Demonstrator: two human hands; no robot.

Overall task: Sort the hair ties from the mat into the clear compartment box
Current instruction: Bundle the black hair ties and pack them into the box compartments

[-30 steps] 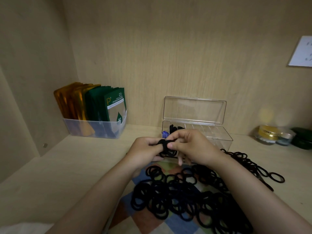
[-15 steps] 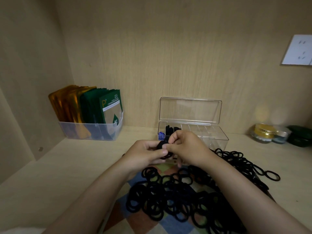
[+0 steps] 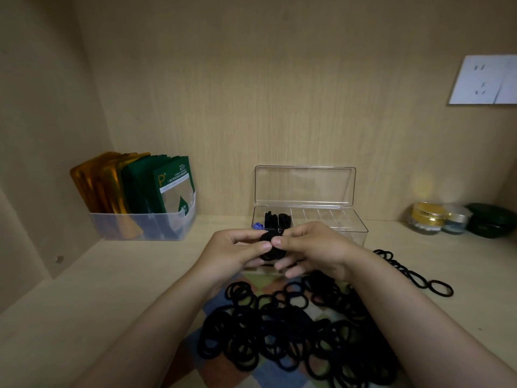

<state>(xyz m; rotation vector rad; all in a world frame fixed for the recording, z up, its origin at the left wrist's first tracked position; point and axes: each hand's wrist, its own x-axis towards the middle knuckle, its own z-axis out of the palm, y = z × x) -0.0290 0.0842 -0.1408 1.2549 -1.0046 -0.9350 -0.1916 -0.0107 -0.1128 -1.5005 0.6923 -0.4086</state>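
From the head view we see both hands raised together in front of the clear compartment box (image 3: pixel 340 223), just above its near edge. The left hand (image 3: pixel 234 251) and the right hand (image 3: pixel 317 247) each pinch a small bunch of black hair ties (image 3: pixel 270 249) between them, fingers (image 3: pixel 261 245) curled, thumbs almost meeting on top of it. The box's lid (image 3: pixel 305 186) stands open; black ties (image 3: pixel 275 219) fill its left compartments, beside a small blue item (image 3: pixel 258 226). Below the hands a large heap of loose hair ties (image 3: pixel 279 334) covers the checked mat (image 3: pixel 223 372) on the desk (image 3: pixel 112 289), with some trailing off to the right.
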